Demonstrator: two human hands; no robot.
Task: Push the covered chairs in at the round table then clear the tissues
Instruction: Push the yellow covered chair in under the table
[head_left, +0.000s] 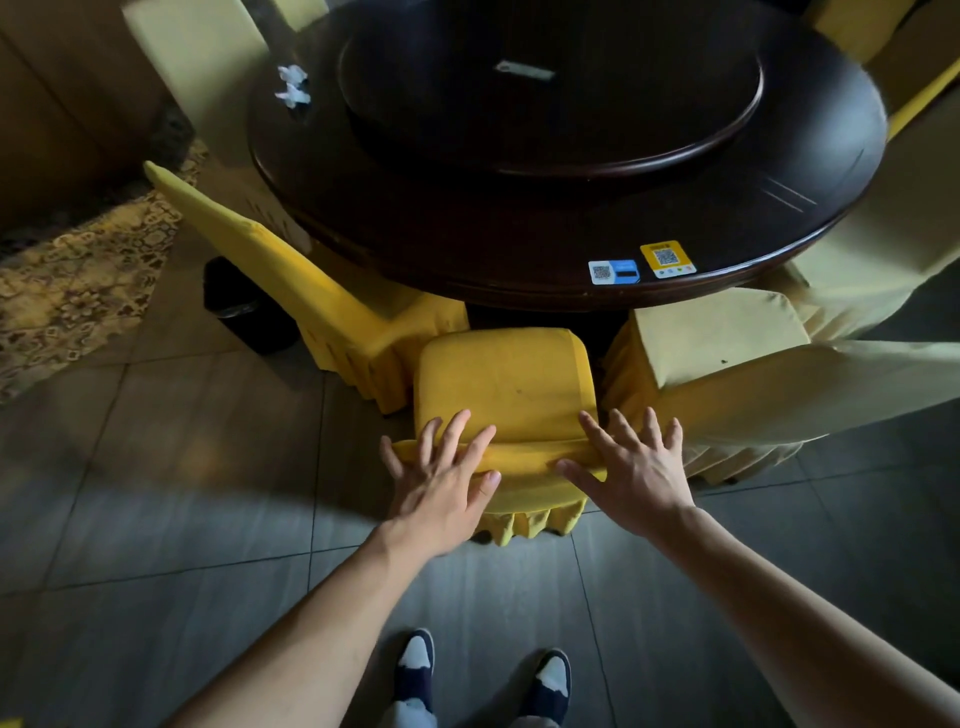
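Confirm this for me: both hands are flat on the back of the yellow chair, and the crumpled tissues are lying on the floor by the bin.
Not quite. The head view shows the left hand and right hand flat on the yellow chair, but the tissues lie on the round table, at its far left edge, not on the floor.

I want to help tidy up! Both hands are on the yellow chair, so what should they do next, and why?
Probably keep pushing the yellow chair forward. The left hand and right hand lie flat on its backrest top, and most of its seat still sticks out from the round table. The crumpled tissues can wait.
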